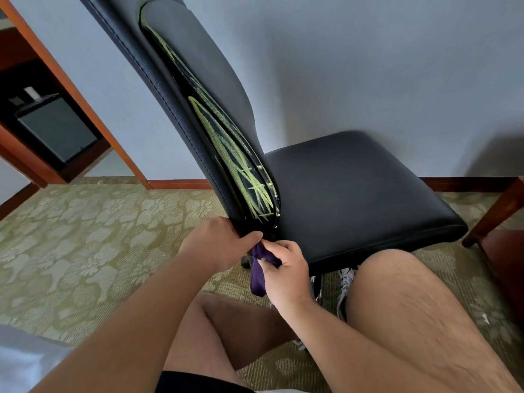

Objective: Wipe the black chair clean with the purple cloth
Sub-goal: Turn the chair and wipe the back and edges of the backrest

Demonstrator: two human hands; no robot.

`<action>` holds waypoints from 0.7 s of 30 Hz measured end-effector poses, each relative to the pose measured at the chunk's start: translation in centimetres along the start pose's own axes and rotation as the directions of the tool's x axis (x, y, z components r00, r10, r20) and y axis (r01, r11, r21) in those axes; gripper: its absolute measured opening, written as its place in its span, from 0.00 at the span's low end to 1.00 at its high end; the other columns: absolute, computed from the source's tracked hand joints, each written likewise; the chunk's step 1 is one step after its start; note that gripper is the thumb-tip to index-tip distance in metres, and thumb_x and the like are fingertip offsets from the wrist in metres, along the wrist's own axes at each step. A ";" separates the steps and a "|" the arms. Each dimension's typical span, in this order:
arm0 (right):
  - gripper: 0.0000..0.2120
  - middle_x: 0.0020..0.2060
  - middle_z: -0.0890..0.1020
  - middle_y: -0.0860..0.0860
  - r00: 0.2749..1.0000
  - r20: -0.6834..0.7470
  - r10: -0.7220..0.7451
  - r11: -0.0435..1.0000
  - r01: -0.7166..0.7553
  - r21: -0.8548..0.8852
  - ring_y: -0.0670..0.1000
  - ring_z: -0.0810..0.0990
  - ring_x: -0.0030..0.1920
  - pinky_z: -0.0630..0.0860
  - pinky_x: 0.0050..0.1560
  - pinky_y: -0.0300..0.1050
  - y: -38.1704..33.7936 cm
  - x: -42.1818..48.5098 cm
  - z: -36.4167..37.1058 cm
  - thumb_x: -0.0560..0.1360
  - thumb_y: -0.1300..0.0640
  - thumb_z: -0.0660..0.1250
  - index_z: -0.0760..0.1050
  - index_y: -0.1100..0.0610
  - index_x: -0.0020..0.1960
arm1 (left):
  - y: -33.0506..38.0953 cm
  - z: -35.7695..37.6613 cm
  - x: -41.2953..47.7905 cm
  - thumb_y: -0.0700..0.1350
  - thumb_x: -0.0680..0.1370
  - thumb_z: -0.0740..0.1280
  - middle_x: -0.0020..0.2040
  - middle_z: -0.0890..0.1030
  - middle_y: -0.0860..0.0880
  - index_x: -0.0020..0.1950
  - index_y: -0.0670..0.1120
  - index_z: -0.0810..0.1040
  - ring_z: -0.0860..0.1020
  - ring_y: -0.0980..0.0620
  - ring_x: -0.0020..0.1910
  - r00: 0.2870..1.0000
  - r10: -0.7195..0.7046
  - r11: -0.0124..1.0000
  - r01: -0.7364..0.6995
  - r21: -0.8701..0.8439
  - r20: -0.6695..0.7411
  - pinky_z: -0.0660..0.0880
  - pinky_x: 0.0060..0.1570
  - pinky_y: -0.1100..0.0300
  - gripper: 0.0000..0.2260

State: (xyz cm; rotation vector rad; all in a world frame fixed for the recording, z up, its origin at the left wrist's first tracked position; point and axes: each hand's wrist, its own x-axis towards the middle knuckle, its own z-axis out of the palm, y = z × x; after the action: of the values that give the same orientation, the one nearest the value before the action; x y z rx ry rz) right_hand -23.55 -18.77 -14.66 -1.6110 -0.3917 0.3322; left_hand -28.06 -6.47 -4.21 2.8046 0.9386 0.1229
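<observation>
The black chair (354, 188) stands side-on in front of me, its tall back leaning up to the left. Yellow-green streaks (235, 160) cover the inner face of the back, thickest near the bottom. My left hand (218, 242) grips the lower edge of the chair back. Just right of it, my right hand (286, 268) is closed around the bunched purple cloth (258, 276), pressed where the back meets the seat. The cloth's loose end hangs down below my fingers. The seat's top looks plain black.
My bare knees (402, 302) are under and beside the seat. Patterned green carpet (85, 236) covers the floor. A wooden cabinet frame (71, 89) with a dark box stands at left, a wooden furniture leg (496, 214) at right, and a pale wall behind.
</observation>
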 end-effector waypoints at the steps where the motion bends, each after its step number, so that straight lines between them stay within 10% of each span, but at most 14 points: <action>1: 0.18 0.52 0.77 0.44 0.999 -0.006 0.047 0.999 -0.047 0.013 0.37 0.78 0.51 0.70 0.51 0.24 0.2 0.1 -0.1 0.74 0.68 0.71 0.83 0.51 0.58 | 0.0 0.2 0.1 0.72 0.70 0.59 0.25 0.73 0.53 0.26 0.47 0.67 0.72 0.57 0.26 1.000 -0.011 0.999 0.010 0.034 0.015 0.62 0.24 0.63 0.29; 10: 0.18 0.41 0.83 0.41 0.925 -0.130 0.358 0.931 -0.343 0.124 0.46 0.82 0.45 0.79 0.48 0.44 0.1 1.5 -1.0 0.74 0.62 0.69 0.78 0.38 0.37 | -0.5 1.6 1.1 0.74 0.71 0.55 0.33 0.77 0.51 0.34 0.48 0.73 0.77 0.53 0.31 0.988 -0.081 0.993 0.070 0.091 0.128 0.70 0.29 0.61 0.29; 21: 0.07 0.44 0.86 0.47 0.932 -0.126 0.341 0.840 -0.242 0.486 0.44 0.84 0.47 0.79 0.55 0.42 -1.8 2.8 -0.4 0.78 0.58 0.67 0.84 0.54 0.49 | -0.6 1.7 1.4 0.71 0.72 0.50 0.37 0.76 0.49 0.43 0.50 0.77 0.76 0.49 0.37 0.989 0.007 0.989 -0.029 0.147 0.146 0.76 0.38 0.56 0.28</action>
State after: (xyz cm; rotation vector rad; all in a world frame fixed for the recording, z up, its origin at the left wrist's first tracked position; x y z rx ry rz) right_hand -20.96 -17.78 -12.81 -1.2093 0.1023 0.4476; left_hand -27.07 -5.46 -5.97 2.9095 0.9239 -0.1537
